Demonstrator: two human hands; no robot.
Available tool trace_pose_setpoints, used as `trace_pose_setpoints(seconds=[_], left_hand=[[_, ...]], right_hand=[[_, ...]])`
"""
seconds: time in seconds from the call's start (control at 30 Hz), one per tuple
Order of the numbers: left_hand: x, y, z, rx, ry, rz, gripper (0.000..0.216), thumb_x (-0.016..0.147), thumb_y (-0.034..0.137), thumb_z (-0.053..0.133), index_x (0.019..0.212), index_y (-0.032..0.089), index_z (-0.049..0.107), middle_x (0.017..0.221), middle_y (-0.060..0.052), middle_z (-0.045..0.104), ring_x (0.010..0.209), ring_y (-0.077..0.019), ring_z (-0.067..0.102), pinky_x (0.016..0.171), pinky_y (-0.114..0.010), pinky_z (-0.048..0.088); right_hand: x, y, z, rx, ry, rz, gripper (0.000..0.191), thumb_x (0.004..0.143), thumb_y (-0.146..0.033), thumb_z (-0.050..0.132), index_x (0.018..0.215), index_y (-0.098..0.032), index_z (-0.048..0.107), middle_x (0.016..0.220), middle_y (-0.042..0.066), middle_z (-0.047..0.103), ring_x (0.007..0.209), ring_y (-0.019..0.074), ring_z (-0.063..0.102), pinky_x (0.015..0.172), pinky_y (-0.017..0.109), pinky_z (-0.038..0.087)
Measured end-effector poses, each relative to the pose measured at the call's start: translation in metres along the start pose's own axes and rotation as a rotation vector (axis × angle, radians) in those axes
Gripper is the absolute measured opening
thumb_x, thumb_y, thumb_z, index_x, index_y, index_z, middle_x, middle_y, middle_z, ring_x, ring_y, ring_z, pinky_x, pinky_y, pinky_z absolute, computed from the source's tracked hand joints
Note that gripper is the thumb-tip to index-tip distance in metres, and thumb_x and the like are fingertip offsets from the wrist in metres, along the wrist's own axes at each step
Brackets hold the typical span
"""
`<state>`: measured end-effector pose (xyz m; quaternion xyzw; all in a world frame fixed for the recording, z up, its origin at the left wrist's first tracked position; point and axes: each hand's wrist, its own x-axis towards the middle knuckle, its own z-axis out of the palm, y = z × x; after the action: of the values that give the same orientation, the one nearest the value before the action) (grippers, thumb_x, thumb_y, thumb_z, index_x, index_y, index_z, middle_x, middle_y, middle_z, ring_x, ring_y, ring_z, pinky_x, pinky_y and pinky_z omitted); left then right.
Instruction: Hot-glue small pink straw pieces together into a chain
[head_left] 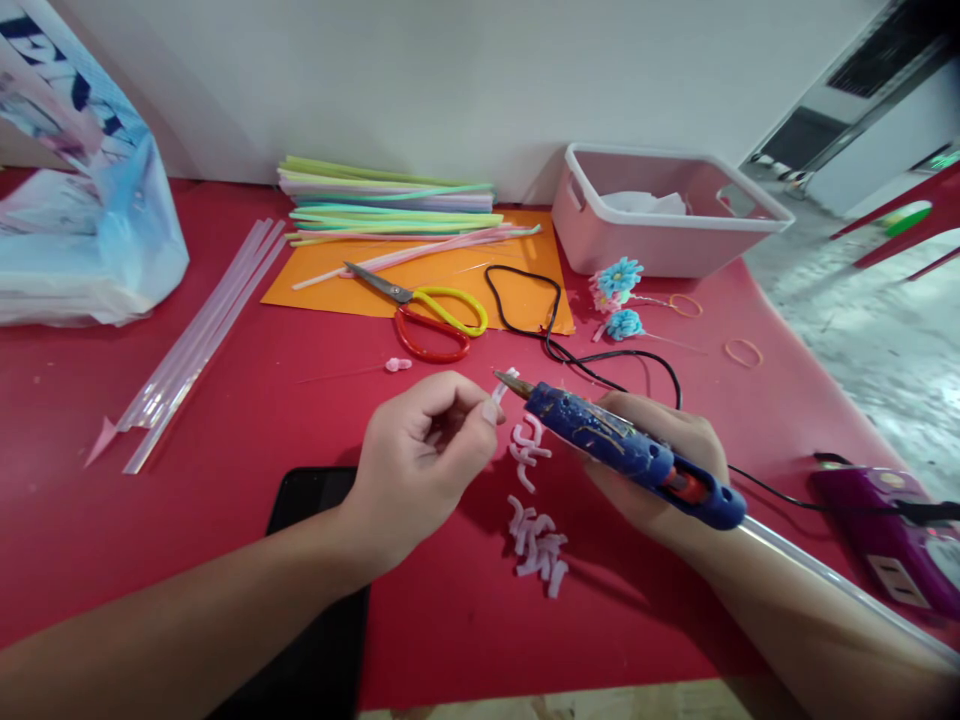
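Observation:
My right hand (660,460) grips a blue hot glue gun (630,452), its metal nozzle pointing left. My left hand (424,450) pinches a small pink straw piece (501,385) right at the nozzle tip. Just below the nozzle, several curved pink straw pieces (534,520) lie on the red table (247,430) between my hands. The gun's black cord (592,375) loops away over the table toward the orange sheet.
Scissors (427,315) lie on an orange sheet (450,270) beside a stack of coloured straws (390,200). Clear glue sticks (199,340) lie left, below a plastic bag (75,190). A pink bin (667,210), blue straw flowers (619,295), rubber bands (742,350), a purple device (892,535) and a black phone (311,590) are around.

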<state>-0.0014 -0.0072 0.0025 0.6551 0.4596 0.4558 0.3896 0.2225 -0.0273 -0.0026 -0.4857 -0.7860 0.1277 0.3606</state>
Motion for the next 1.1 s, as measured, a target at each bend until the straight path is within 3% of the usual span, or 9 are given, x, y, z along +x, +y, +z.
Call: trace_pose_setpoints(seconds=[0.13,0.4,0.6,0.8,0.97,1.1], left_hand=[[-0.001,0.002,-0.001,0.084,0.038,0.024,0.018,0.089,0.020,0.059,0.071,0.019,0.062,0.060,0.004,0.058,0.054,-0.0091,0.050,0.051,-0.020,0.040],[-0.002,0.001,0.000,0.082,0.042,0.023,0.017,0.092,0.024,0.058,0.077,0.019,0.065,0.063,0.002,0.064,0.058,-0.0112,0.056,0.054,-0.021,0.045],[-0.003,0.001,-0.001,0.083,0.032,0.024,0.019,0.092,0.024,0.059,0.073,0.019,0.063,0.063,0.002,0.061,0.056,-0.0100,0.051,0.053,-0.020,0.042],[-0.002,0.001,-0.001,0.038,0.023,0.016,0.017,0.092,0.023,0.058,0.076,0.019,0.063,0.059,0.004,0.055,0.053,-0.0090,0.048,0.051,-0.020,0.040],[-0.001,0.002,0.001,0.007,-0.086,0.020,0.020,0.091,0.023,0.059,0.072,0.019,0.062,0.060,0.004,0.054,0.052,-0.0084,0.044,0.050,-0.020,0.038],[-0.002,0.002,0.002,0.074,-0.173,0.074,0.020,0.092,0.022,0.059,0.073,0.018,0.064,0.060,0.004,0.055,0.049,-0.0073,0.042,0.050,-0.020,0.036]], right_hand=[[0.000,-0.002,0.001,0.038,-0.022,0.025,0.018,0.078,-0.011,0.066,0.077,-0.024,0.053,0.060,-0.008,0.054,0.045,0.0074,0.042,0.046,0.021,0.035],[-0.001,-0.004,-0.001,0.042,-0.065,0.034,0.019,0.076,-0.008,0.065,0.082,-0.025,0.058,0.066,-0.005,0.062,0.047,0.0093,0.048,0.047,0.024,0.036],[-0.002,-0.003,0.001,0.037,0.007,0.050,0.016,0.078,-0.012,0.067,0.083,-0.026,0.059,0.063,-0.006,0.061,0.049,0.0110,0.053,0.048,0.025,0.037],[0.000,-0.007,0.000,0.084,-0.070,0.079,0.013,0.081,-0.014,0.067,0.079,-0.024,0.059,0.066,-0.004,0.065,0.048,0.0096,0.054,0.044,0.023,0.036],[-0.002,0.000,0.000,0.139,-0.004,0.286,0.027,0.086,-0.037,0.072,0.066,-0.023,0.060,0.055,-0.003,0.060,0.047,0.0132,0.057,0.045,0.025,0.044],[-0.001,0.007,0.004,0.507,0.141,0.468,0.027,0.084,-0.048,0.073,0.078,-0.023,0.063,0.066,-0.002,0.066,0.058,0.0151,0.063,0.057,0.029,0.053]])
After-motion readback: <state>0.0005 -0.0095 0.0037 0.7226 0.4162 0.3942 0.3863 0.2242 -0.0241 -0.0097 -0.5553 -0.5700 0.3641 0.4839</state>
